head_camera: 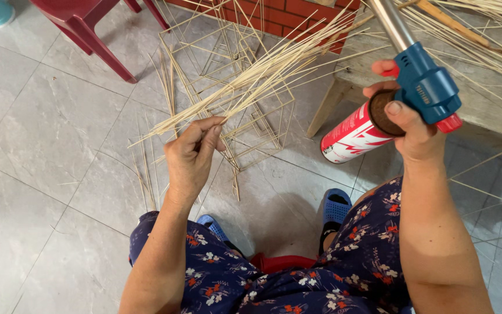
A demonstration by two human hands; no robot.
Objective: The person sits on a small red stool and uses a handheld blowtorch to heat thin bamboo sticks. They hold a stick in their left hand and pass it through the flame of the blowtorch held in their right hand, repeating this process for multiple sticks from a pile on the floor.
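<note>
Near the centre of the frame the person's left hand (192, 156) pinches a fan of thin bamboo sticks (262, 75) between thumb and curled fingers, gripping them at their lower ends so that the long tips spray toward the upper right. The sticks look very light, dry and springy; they would likely snap if bent sharply, and a loose bundle slides apart easily, so holding them bunched near one end, as here, seems the surest grip. At the right of the frame the right hand (405, 125) is wrapped around a blue-headed gas torch (425, 81) screwed onto a red and white canister (352, 136), thumb pressed against the collar; the canister is smooth and rigid, and probably the heavier of the two loads. The torch's metal nozzle runs off the top edge, so whether it is lit cannot be told. Behind the sticks, on the grey tiled floor (47, 134), lies a cube-shaped stick frame (245, 125), with loose sticks scattered beside it. A red plastic chair (88, 23) is cut off at the upper left, and a wooden bench (350, 75) with more sticks at the upper right is only partly visible.
</note>
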